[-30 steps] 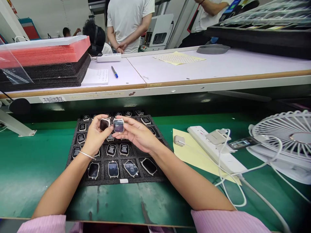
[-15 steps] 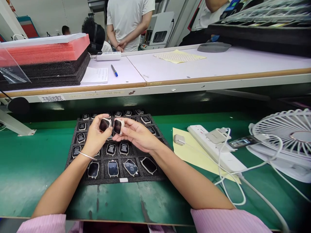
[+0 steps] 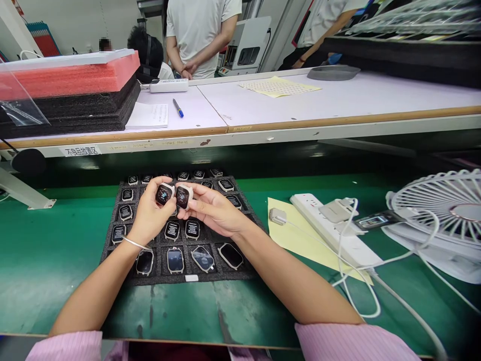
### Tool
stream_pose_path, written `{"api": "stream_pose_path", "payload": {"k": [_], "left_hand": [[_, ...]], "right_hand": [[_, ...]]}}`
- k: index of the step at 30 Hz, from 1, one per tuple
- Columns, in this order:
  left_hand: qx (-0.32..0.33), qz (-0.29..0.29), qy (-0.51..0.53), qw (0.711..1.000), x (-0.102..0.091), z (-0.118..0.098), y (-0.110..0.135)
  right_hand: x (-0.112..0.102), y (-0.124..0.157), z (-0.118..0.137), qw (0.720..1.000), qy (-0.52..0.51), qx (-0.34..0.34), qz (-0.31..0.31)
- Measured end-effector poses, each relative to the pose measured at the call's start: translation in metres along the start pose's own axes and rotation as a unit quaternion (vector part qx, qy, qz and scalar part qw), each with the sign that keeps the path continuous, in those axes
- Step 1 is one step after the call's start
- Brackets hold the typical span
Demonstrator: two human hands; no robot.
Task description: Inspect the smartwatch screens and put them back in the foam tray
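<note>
My left hand (image 3: 150, 215) grips a small white smartwatch body (image 3: 164, 194) with a dark screen. My right hand (image 3: 212, 209) grips a second watch body (image 3: 183, 196) of the same kind. Both are held side by side, almost touching, above a black foam tray (image 3: 131, 275) on the green mat. The tray's pockets hold several more watch bodies; some lie screen up, like the one at the front (image 3: 175, 260), others show their backs (image 3: 192, 229).
A yellow sheet (image 3: 300, 235) with a small grey part (image 3: 277, 216) lies right of the tray. A white power strip (image 3: 330, 230), cables and a white fan (image 3: 443, 210) are further right. A raised shelf behind holds foam stacks (image 3: 71, 95), paper and a pen (image 3: 178, 108). People stand beyond it.
Both hands tilted the two watch bodies and brought them slightly closer together and lower; their screens now face me more squarely. Arms stayed in place.
</note>
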State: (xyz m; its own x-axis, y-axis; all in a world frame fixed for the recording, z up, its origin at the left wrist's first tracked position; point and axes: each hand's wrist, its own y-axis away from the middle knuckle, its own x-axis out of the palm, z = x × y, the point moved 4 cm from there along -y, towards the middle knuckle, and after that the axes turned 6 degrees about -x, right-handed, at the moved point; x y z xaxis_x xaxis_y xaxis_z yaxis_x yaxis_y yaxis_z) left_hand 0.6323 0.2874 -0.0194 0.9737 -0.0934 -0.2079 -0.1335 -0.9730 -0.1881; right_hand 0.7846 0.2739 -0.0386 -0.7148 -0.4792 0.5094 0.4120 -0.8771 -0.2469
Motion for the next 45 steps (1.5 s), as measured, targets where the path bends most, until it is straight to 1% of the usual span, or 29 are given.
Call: {"api": "stream_pose_path", "payload": {"k": [4, 8, 12, 19, 25, 31, 37, 45], "left_hand": [[0.003, 0.002, -0.018, 1.000, 0.0008, -0.0012, 0.0009], [0.006, -0.003, -0.041, 0.999, 0.0007, -0.0028, 0.0013], [0.008, -0.008, -0.029, 1.000, 0.0009, -0.0040, 0.0011], [0.010, -0.009, -0.063, 0.998, -0.0001, -0.0052, 0.0024], [0.014, -0.003, -0.035, 0.999, 0.0000, -0.0039, 0.0014], [0.011, -0.003, -0.062, 0.998, -0.0002, -0.0045, 0.0024], [0.013, -0.005, -0.039, 0.999, -0.0001, -0.0044, 0.0017], [0.013, -0.007, -0.053, 0.999, 0.0001, -0.0054, 0.0028]], "right_hand": [[0.0000, 0.0003, -0.0001, 1.000, 0.010, 0.004, -0.009], [0.0013, 0.0002, 0.0016, 1.000, 0.010, -0.006, -0.010], [0.0007, 0.0001, 0.0016, 1.000, 0.009, -0.005, -0.017], [0.0003, 0.0006, 0.0012, 1.000, 0.009, -0.015, -0.003], [0.0004, 0.0006, 0.0014, 1.000, 0.013, -0.017, -0.007], [0.0008, 0.0008, 0.0014, 1.000, 0.014, -0.015, -0.008], [0.0004, 0.0015, 0.0021, 1.000, 0.020, -0.014, -0.020], [0.0019, 0.0010, 0.0004, 1.000, 0.017, -0.014, -0.008]]}}
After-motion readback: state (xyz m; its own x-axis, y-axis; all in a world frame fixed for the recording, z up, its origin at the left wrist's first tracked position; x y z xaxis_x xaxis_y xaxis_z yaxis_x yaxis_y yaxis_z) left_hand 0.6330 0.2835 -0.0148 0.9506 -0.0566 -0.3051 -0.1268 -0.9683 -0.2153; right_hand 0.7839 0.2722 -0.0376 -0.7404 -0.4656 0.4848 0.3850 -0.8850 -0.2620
